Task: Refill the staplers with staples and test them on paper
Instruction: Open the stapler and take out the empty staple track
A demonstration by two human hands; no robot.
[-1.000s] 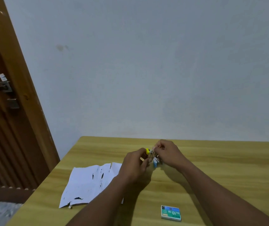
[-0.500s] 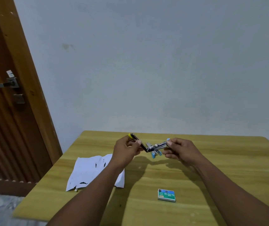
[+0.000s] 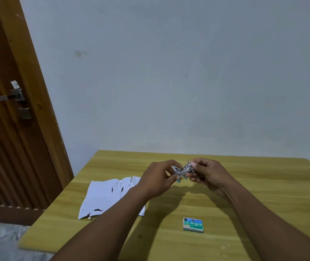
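A small metal stapler (image 3: 184,170) is held above the middle of the wooden table (image 3: 263,194), between both hands. My left hand (image 3: 159,178) grips its left end; my right hand (image 3: 206,173) pinches its right end with thumb and fingers. The stapler looks nearly folded together, its silver magazine showing. Something small and blue (image 3: 179,180) shows just below it; I cannot tell whether that is a second stapler. A green box of No. 10 staples (image 3: 193,224) lies on the table nearer to me. A torn white paper sheet (image 3: 109,196) lies flat to the left.
A wooden door (image 3: 15,129) with a metal handle stands at the left, beyond the table's left edge. A plain grey wall rises behind the table. The table's near left corner (image 3: 24,245) overhangs a patterned floor.
Half a second ago the stapler was swung wide open between my spread hands. My hands have come closer together and the stapler is folded nearly shut. The camera has tilted slightly.
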